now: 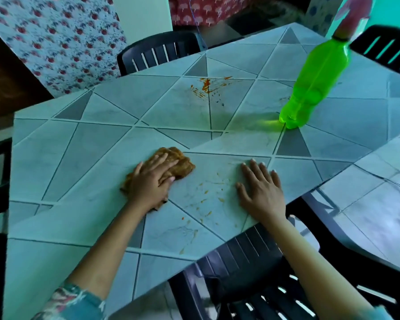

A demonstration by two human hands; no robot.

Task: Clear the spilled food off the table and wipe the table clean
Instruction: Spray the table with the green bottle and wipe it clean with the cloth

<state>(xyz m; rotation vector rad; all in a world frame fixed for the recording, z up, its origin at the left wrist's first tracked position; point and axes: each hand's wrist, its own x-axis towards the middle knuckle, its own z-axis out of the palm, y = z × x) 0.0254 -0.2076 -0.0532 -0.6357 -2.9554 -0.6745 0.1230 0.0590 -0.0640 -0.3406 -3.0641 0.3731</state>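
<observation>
A brown stained cloth (179, 163) lies on the tiled-pattern table (97, 146). My left hand (151, 181) presses flat on the cloth with fingers spread. My right hand (261, 188) rests palm down on the table near its front edge, holding nothing. Small orange food smears (203, 199) dot the surface between and below my hands. A larger orange-red spill (207, 87) sits farther back near the table's middle.
A green plastic bottle (314, 82) stands at the back right of the table. Dark plastic chairs stand at the far side (157, 54), the far right (383, 49) and right below my arms (245, 269). Tiled floor shows at right.
</observation>
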